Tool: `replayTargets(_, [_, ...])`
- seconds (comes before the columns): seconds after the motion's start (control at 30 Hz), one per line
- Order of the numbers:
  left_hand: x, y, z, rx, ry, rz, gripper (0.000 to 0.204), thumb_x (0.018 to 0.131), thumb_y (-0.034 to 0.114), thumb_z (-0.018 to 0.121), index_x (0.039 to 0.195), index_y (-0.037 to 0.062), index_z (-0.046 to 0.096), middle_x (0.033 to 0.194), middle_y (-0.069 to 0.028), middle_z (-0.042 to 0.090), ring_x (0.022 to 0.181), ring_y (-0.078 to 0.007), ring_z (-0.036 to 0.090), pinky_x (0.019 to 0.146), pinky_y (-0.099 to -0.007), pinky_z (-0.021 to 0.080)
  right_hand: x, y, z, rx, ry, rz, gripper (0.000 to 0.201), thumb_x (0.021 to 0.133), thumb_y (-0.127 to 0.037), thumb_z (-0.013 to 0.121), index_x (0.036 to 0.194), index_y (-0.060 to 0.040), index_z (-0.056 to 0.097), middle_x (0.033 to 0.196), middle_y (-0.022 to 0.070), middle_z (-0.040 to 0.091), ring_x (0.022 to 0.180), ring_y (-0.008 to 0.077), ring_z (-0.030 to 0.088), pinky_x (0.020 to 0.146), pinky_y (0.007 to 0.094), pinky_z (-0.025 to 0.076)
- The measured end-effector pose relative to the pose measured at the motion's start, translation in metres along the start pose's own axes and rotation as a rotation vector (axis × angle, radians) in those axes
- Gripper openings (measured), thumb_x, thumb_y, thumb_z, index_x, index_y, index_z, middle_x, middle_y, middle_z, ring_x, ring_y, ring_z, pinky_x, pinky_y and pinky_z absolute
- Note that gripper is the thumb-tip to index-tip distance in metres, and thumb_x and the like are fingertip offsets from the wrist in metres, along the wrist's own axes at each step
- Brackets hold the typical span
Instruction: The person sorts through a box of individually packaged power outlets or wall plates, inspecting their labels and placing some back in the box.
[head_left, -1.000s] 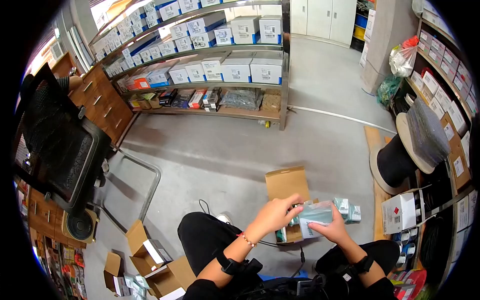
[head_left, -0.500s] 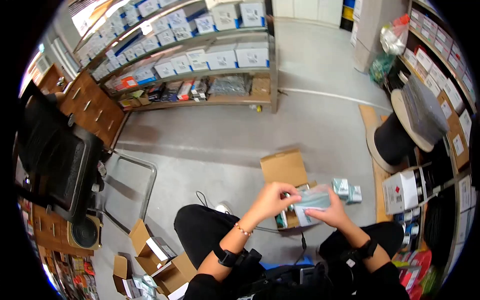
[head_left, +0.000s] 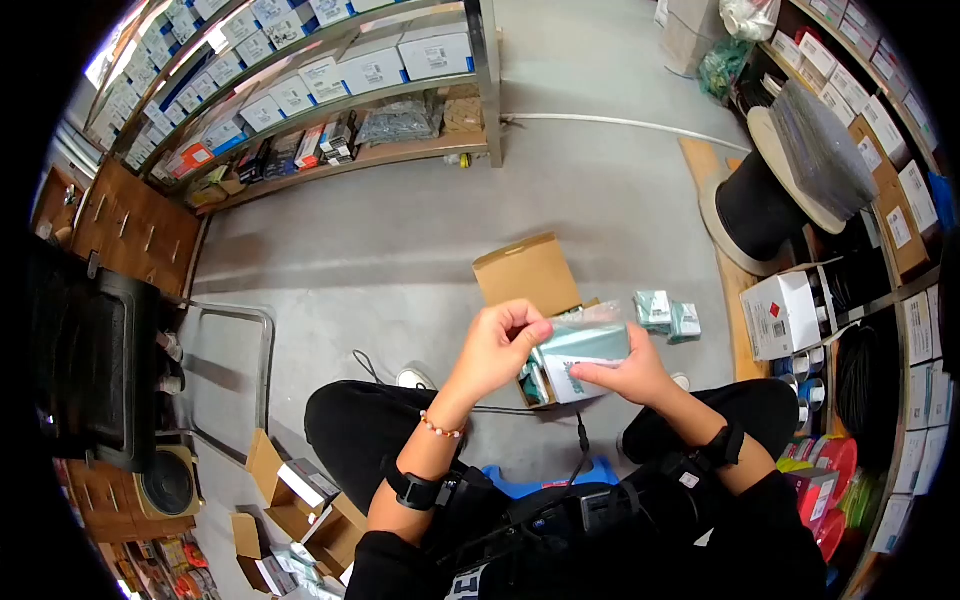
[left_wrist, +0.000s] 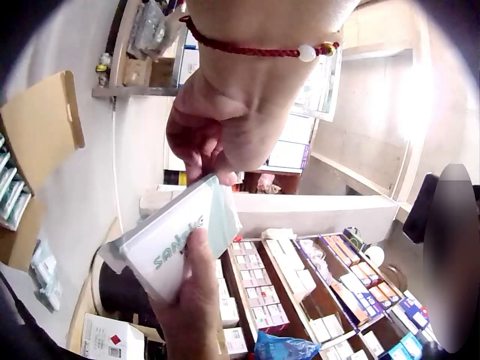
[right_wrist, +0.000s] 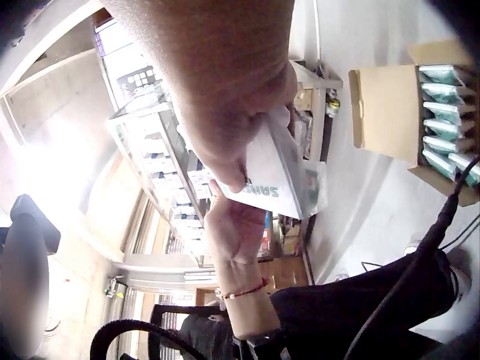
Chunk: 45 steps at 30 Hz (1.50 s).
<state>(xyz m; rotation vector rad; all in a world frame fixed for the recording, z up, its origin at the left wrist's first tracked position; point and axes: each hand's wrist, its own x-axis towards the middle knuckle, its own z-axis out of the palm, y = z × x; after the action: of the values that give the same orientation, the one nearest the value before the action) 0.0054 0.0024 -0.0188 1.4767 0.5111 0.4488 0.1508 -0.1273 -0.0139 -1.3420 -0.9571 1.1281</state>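
A small flat white box (head_left: 585, 378) with green lettering, wrapped in a clear plastic bag (head_left: 602, 314), is held up in front of the body. My right hand (head_left: 632, 372) grips its right side, the thumb lying across the printed face. At the upper left corner my left hand (head_left: 497, 345) pinches the bag between thumb and curled index finger. The left wrist view shows the left fingertips right at the box's (left_wrist: 161, 244) top corner. Below the hands stands an open brown carton (head_left: 525, 272); the right wrist view shows several bagged boxes (right_wrist: 446, 112) in a row inside it.
Two bagged boxes (head_left: 653, 308) lie on the floor right of the carton. Opened cartons (head_left: 290, 497) sit at lower left, near a chair (head_left: 95, 360). A cable spool (head_left: 765, 205) and shelves line the right; a stocked rack (head_left: 330, 90) stands ahead.
My left hand went from spread fingers over the bag to pinching its left corner. The right hand keeps its grip on the box. The head view has tilted down and shifted right.
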Motion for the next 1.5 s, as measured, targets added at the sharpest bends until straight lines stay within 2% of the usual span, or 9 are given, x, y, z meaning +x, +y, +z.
replayTargets(0.1, [0.002, 0.005, 0.018, -0.274, 0.193, 0.044, 0.016, 0.081, 0.015, 0.057, 0.089, 0.003, 0.05, 0.066, 0.0021, 0.055, 0.06, -0.0021, 0.043, 0.053, -0.0173, 0.034, 0.001, 0.007, -0.002, -0.018, 0.079, -0.064, 0.048, 0.065, -0.011, 0.072, 0.107, -0.0034, 0.048, 0.098, 0.0055, 0.057, 0.091, 0.0124, 0.053, 0.079, 0.0278, 0.043])
replayTargets(0.13, [0.002, 0.005, 0.018, -0.271, 0.173, -0.062, 0.03, 0.082, 0.021, 0.058, 0.104, 0.0043, 0.047, 0.075, -0.0004, 0.058, 0.068, -0.0045, 0.049, 0.061, -0.0186, 0.039, 0.002, 0.008, -0.003, 0.001, 0.104, -0.065, 0.051, 0.065, -0.01, 0.072, 0.108, -0.0033, 0.046, 0.099, 0.006, 0.056, 0.091, 0.013, 0.053, 0.079, 0.028, 0.043])
replayTargets(0.23, [0.0, 0.005, 0.029, -0.716, 0.086, -0.343, 0.038, 0.081, 0.027, 0.059, 0.108, 0.004, 0.048, 0.087, -0.0039, 0.059, 0.079, -0.009, 0.055, 0.07, -0.0224, 0.043, 0.002, 0.003, -0.001, 0.03, 0.154, -0.066, 0.051, 0.064, -0.009, 0.072, 0.108, -0.0036, 0.046, 0.099, 0.0064, 0.055, 0.091, 0.0134, 0.053, 0.079, 0.0282, 0.043])
replayTargets(0.6, [-0.01, -0.008, 0.037, -0.71, 0.113, -0.421, 0.026, 0.082, 0.025, 0.056, 0.098, 0.0055, 0.058, 0.095, -0.0037, 0.059, 0.085, -0.0123, 0.055, 0.076, -0.0294, 0.044, 0.004, 0.016, 0.002, -0.042, 0.122, -0.08, 0.054, 0.064, -0.009, 0.072, 0.109, -0.0049, 0.043, 0.101, 0.0057, 0.054, 0.093, 0.0142, 0.052, 0.08, 0.0287, 0.043])
replayTargets(0.8, [-0.013, -0.009, 0.039, -0.696, 0.148, -0.407, 0.025, 0.082, 0.023, 0.055, 0.099, 0.0043, 0.058, 0.095, -0.0042, 0.059, 0.087, -0.013, 0.054, 0.077, -0.0297, 0.042, 0.009, 0.034, 0.0, 0.0, 0.123, -0.034, 0.051, 0.069, -0.023, 0.07, 0.11, -0.0067, 0.044, 0.1, 0.0048, 0.053, 0.091, 0.013, 0.051, 0.073, 0.0266, 0.044])
replayTargets(0.9, [-0.012, -0.012, 0.039, -0.647, 0.144, -0.355, 0.023, 0.083, 0.021, 0.053, 0.098, 0.0039, 0.058, 0.094, -0.0042, 0.06, 0.087, -0.0125, 0.054, 0.077, -0.0276, 0.039, 0.008, 0.026, -0.003, 0.06, 0.097, 0.241, 0.053, 0.072, -0.031, 0.067, 0.113, -0.0047, 0.045, 0.1, 0.0066, 0.054, 0.091, 0.0131, 0.052, 0.073, 0.0257, 0.043])
replayTargets(0.93, [-0.011, -0.014, 0.039, -0.627, 0.137, -0.334, 0.022, 0.084, 0.02, 0.053, 0.098, 0.0039, 0.058, 0.094, -0.0042, 0.06, 0.087, -0.0123, 0.054, 0.078, -0.0268, 0.038, 0.007, 0.03, -0.008, -0.077, 0.007, 0.404, 0.061, 0.075, -0.051, 0.054, 0.118, -0.011, 0.041, 0.101, 0.0043, 0.053, 0.089, 0.0132, 0.052, 0.061, 0.0233, 0.043])
replayTargets(1.07, [-0.01, -0.018, 0.041, -0.536, 0.131, -0.347, 0.022, 0.084, 0.021, 0.053, 0.095, 0.0034, 0.059, 0.091, -0.0034, 0.061, 0.085, -0.0105, 0.053, 0.078, -0.0254, 0.038, 0.008, 0.022, -0.012, 0.12, -0.031, 0.65, 0.066, 0.071, -0.062, 0.048, 0.114, -0.013, 0.045, 0.103, 0.0069, 0.053, 0.089, 0.0177, 0.053, 0.062, 0.0271, 0.044])
replayTargets(1.5, [-0.011, -0.017, 0.043, -0.393, 0.072, -0.291, 0.027, 0.085, 0.024, 0.05, 0.093, 0.0016, 0.062, 0.088, -0.0031, 0.062, 0.081, -0.0088, 0.052, 0.078, -0.0225, 0.036, 0.004, 0.04, -0.006, 0.49, 0.091, 0.496, 0.039, 0.074, -0.037, 0.051, 0.103, -0.0113, 0.052, 0.093, 0.0043, 0.054, 0.08, 0.0149, 0.051, 0.067, 0.0274, 0.042])
